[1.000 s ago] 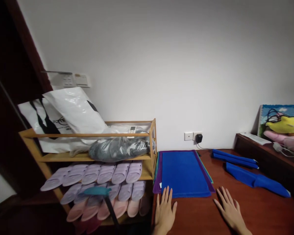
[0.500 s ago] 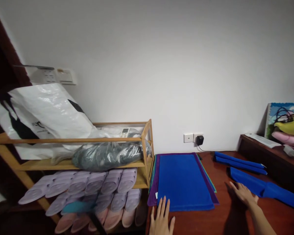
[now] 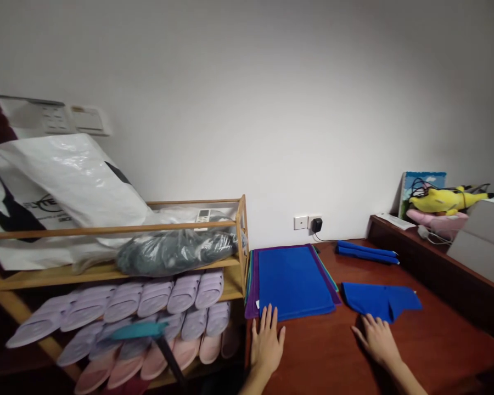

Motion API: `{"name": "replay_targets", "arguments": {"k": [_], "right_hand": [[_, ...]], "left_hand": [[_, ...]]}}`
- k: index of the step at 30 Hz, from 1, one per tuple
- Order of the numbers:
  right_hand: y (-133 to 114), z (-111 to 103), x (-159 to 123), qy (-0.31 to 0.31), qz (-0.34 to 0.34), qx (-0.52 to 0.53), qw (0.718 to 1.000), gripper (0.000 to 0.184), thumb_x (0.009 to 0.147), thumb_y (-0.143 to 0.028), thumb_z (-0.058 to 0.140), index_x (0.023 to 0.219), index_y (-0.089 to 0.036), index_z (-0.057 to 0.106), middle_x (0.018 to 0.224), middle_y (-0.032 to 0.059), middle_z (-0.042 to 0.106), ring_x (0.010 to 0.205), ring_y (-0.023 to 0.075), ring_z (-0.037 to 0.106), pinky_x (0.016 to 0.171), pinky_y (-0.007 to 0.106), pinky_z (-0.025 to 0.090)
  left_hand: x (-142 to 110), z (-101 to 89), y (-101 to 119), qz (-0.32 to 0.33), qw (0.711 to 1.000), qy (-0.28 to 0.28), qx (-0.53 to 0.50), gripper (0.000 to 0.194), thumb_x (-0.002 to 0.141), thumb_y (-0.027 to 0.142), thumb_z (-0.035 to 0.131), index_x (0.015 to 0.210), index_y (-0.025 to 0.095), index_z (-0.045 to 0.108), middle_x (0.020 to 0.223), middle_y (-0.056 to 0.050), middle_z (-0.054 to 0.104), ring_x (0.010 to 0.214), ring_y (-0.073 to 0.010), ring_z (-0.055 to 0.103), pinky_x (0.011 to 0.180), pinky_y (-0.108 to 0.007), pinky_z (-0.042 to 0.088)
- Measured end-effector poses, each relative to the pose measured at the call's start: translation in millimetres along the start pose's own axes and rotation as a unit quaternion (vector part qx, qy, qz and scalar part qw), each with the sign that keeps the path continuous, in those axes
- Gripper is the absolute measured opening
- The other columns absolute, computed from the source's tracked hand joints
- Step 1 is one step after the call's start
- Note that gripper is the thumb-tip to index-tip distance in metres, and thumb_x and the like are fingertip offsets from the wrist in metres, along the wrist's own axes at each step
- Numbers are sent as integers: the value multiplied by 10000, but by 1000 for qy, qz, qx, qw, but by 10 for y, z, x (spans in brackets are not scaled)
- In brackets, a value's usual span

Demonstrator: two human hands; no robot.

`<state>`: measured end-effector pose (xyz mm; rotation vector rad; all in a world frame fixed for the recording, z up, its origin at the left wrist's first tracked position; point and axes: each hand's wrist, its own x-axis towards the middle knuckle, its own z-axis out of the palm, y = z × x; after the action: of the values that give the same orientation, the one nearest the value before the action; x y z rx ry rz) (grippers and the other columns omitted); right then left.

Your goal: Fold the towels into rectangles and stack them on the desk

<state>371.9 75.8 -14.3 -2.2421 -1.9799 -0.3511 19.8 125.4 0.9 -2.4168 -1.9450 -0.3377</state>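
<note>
- Left hand [image 3: 267,344] is open, fingers spread, at the near edge of the flat blue cloth [image 3: 294,282], low in the middle of the frame.
- Right hand [image 3: 379,343] has bent fingers at the near edge of the folded blue cloth [image 3: 372,296], lower right; I cannot tell if it pinches.
- Brown table [image 3: 313,351] shows between the hands, with room to slide.
- At the right, a raised shelf [image 3: 401,244] edges the table; a shoe rack [image 3: 241,247] stands by its left side.
- Far left, a white bag [image 3: 24,192] reads "LYTE"; a white tag [image 3: 257,304] by the flat blue cloth is too tiny to read.
</note>
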Motion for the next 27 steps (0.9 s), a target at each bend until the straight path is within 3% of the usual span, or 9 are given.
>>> {"name": "replay_targets", "arguments": {"k": [3,6,9,12,14,16,21,24,27], "right_hand": [[-192,-158,-310,-1,-36,-6,999,590,895,-551,209,935,-178,665,967,128,662,850,278,584,807,429,355],[-238,-327,-337,1,-31,2,1000,548,915,-469,204,1058,-168,639,967,141,674,892,277,597,831,436,368],[-238,-362,-216,-4,62,10,998,570,893,-516,244,1315,-207,471,1255,149,574,1136,325,511,876,479,380],[-315,-233,-181,-51,140,9,989,623,848,-598,297,1392,-299,350,1449,101,391,1302,383,341,872,559,381],[-408,-153,-240,-50,126,-4,991,625,843,-583,333,1377,-263,391,1435,131,406,1307,413,319,876,566,375],[-507,-154,-343,-31,84,-2,996,580,855,-510,369,1335,-199,465,1357,176,487,1242,418,403,889,540,372],[-672,-431,-590,-28,27,194,980,426,842,-209,353,1179,-126,600,1151,214,615,1031,341,566,930,516,345],[-738,-590,-592,-41,31,272,961,391,823,-212,392,1128,-113,615,1077,210,646,980,322,594,924,486,363],[-884,-747,-458,-58,29,376,924,353,818,-377,472,1015,-144,648,946,155,692,912,296,625,849,404,432]], "left_hand": [[-3,2,4,4,1000,4,5,558,897,378,284,1432,218,268,1519,-49,215,1395,-265,173,1098,-535,185],[-5,-9,10,3,1000,3,3,564,896,397,280,1430,214,278,1520,-55,213,1394,-261,180,1100,-528,176],[-11,-23,11,0,1000,2,2,568,894,403,272,1428,210,281,1521,-53,211,1396,-251,178,1099,-521,178],[-16,-12,6,1,1000,2,3,572,893,400,267,1431,206,273,1522,-54,207,1395,-247,179,1100,-517,177],[-16,-1,4,3,1000,4,2,577,891,399,276,1433,203,267,1522,-57,206,1394,-251,183,1101,-516,176],[-16,-13,7,4,1000,5,-2,576,890,398,289,1431,200,277,1521,-62,209,1393,-252,187,1101,-516,178],[-114,-162,13,29,991,61,-117,516,910,321,279,1394,166,366,1526,-71,200,1401,-221,159,1113,-477,174],[-293,-223,63,40,932,53,-357,458,890,300,344,1319,198,470,1513,-37,268,1398,-203,173,1137,-454,125],[-534,-235,248,-12,853,2,-521,424,827,332,476,1229,222,553,1395,-50,476,1329,-219,343,1129,-427,200]]}}
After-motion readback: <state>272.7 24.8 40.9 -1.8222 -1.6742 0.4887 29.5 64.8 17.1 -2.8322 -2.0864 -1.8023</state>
